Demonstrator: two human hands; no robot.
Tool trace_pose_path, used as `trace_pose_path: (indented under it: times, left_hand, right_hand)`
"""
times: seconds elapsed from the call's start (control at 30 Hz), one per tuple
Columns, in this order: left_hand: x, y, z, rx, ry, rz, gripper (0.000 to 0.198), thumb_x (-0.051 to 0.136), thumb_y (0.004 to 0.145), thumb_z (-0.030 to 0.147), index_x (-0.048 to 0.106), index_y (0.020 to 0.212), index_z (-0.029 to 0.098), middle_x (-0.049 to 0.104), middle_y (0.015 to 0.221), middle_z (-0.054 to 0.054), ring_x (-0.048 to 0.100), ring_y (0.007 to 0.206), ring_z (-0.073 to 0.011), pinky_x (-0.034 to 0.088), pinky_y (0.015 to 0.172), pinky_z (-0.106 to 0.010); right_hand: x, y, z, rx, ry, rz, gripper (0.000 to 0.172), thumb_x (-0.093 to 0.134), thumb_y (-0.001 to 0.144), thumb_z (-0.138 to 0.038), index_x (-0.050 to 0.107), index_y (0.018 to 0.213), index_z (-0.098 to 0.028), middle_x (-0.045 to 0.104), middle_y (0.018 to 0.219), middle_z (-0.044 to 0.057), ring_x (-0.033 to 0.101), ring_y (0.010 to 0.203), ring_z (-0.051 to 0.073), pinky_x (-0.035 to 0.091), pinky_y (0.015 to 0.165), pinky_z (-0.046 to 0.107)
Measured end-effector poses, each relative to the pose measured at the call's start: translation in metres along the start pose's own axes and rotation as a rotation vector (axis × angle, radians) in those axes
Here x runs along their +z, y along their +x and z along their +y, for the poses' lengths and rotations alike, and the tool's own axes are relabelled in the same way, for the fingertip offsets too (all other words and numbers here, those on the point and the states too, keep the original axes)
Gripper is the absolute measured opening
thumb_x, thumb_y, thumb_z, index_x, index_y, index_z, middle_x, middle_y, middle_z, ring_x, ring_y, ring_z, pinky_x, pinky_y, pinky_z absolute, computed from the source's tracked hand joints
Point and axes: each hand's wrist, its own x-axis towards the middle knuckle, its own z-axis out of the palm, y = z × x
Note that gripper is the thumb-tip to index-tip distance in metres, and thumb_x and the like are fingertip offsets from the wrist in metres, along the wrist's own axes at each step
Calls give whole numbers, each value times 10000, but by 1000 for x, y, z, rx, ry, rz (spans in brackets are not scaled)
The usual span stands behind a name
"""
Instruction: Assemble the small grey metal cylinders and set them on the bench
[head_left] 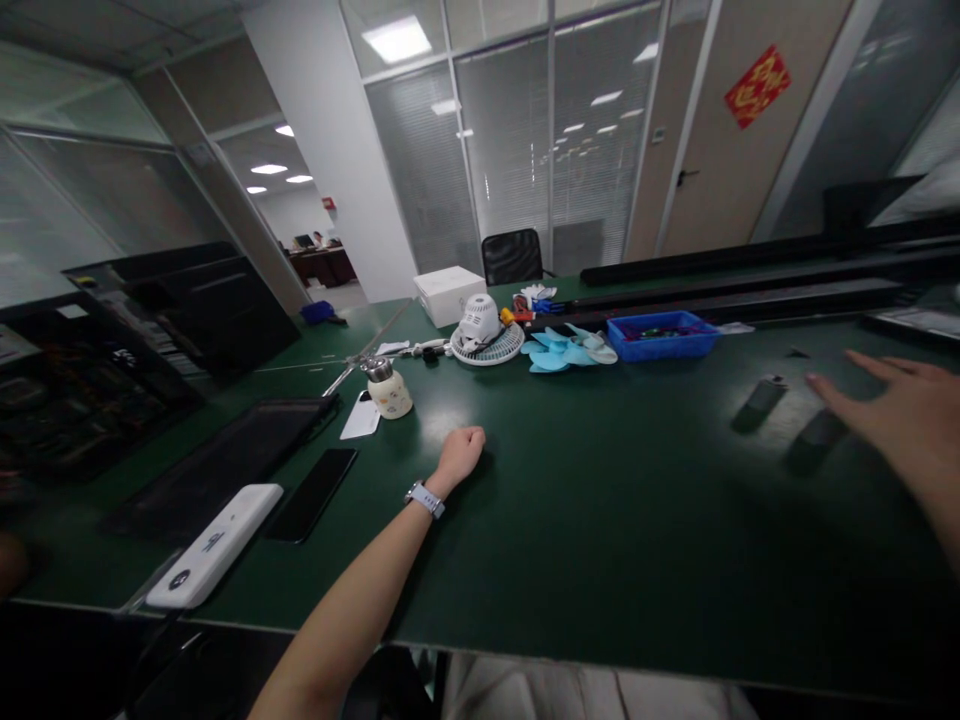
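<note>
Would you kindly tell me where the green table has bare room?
The widest bare patch of green table lies between the left hand and the small dark object by the right hand, bounded behind by the light-blue blades and blue tray. It is crowded around the white fan part, and leftward around the phone and cream bottle.

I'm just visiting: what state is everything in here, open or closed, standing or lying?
Left hand: curled closed
Right hand: open, fingers spread
Small dark cylinder: not held; too blurred for more
Bottle: upright, lid on
Phone: lying flat, screen dark
Blue tray: open-topped, things inside
Light-blue blades: lying loose
White box: closed
Door: shut
</note>
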Motion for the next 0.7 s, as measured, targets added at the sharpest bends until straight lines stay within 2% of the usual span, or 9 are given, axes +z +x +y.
trace_pose_path:
  times: [0.1,0.17,0.3,0.4,0.47,0.53,0.63,0.7]
  left_hand:
    - [1,0,0,10,16,2,289,320,785,251,367,507,188,366,507,35,375,546,-115,235,545,-253]
    - [1,1,0,14,21,7,289,322,783,242,362,502,188,357,504,36,368,546,-114,229,544,-254]
    - [2,1,-3,16,14,12,285,325,782,232,375,505,185,363,504,36,366,550,-114,225,543,-254]
    - [3,2,-4,19,9,14,288,322,787,238,389,511,185,376,509,35,375,552,-116,227,544,-256]
    - [3,2,-4,17,11,9,285,322,786,239,396,516,184,381,511,34,379,550,-117,227,545,-257]
    - [3,2,-3,13,21,0,288,320,787,241,401,517,184,381,509,33,378,543,-118,223,544,-260]
    - [1,0,-1,21,47,-2,301,320,789,245,426,516,180,392,506,29,387,538,-121,230,548,-262]
    - [-1,-2,1,38,63,-12,305,333,784,238,458,512,178,408,504,25,398,537,-125,247,556,-262]
  right_hand:
    - [1,24,-31,17,-139,-275,774,743,589,-592,630,1232,-176,613,1142,259,562,1021,348,265,745,458]
    - [7,38,-45,42,-144,-405,693,746,573,-592,698,1127,-178,597,1169,267,599,906,316,278,686,429]
    - [21,51,-51,35,-167,-540,510,661,637,-640,772,826,-180,629,1118,240,594,740,228,266,605,383]
    - [22,49,-53,14,-246,-517,449,667,660,-592,773,794,-176,650,1074,226,589,725,223,267,603,380]
    - [18,40,-63,-53,-270,-481,458,726,611,-542,774,867,-165,660,1052,222,595,747,243,286,614,379]
    - [11,23,-85,-171,-219,-446,539,753,577,-524,760,965,-150,678,1010,203,606,774,261,324,629,369]
    - [2,-22,-139,-434,22,-430,543,684,668,-544,733,1050,-161,710,905,122,628,786,237,397,662,326]
    - [-1,-61,-178,-641,220,-501,480,649,712,-536,725,1066,-220,717,866,54,638,775,205,440,694,305]
